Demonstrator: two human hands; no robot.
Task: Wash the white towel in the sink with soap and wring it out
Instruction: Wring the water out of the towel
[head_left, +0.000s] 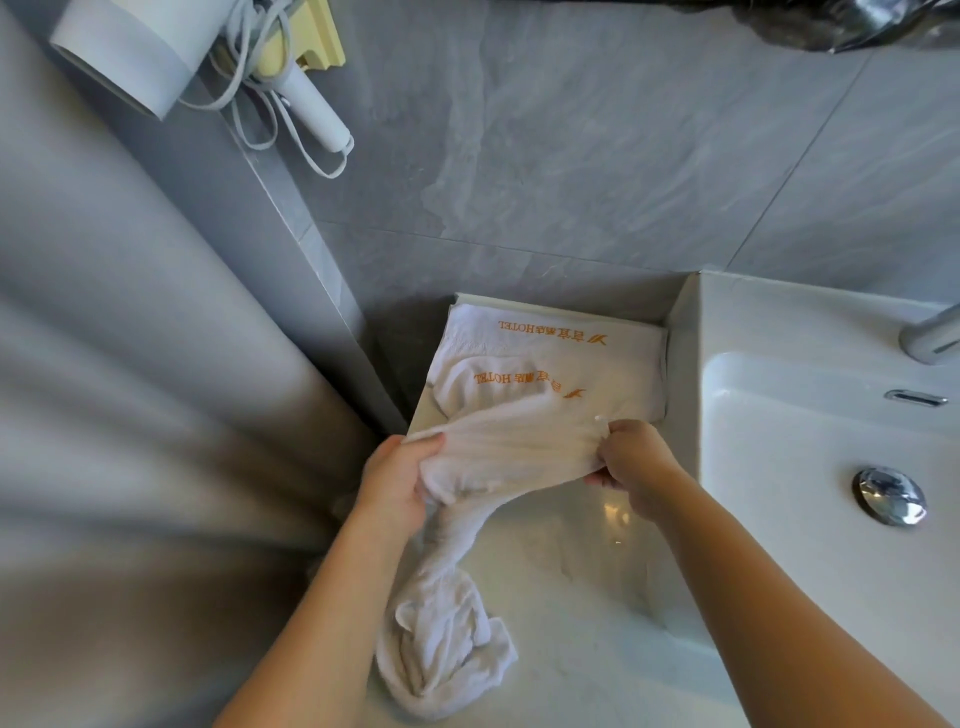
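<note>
A white towel (511, 447) is stretched between both hands above the counter, left of the sink. My left hand (397, 483) grips its left end, thumb on top. My right hand (631, 460) pinches the bunched right end. The rest of the towel hangs down as a twisted rope and lies crumpled on the counter (441, 654). The white sink (810, 519) with a chrome drain plug (889, 496) is at the right. No soap is visible.
Folded white towels with orange hotel lettering (550, 358) lie on a tray against the wall behind my hands. A chrome tap (930, 338) shows at the right edge. A white hair dryer (156, 57) hangs upper left. A grey curtain (130, 415) fills the left side.
</note>
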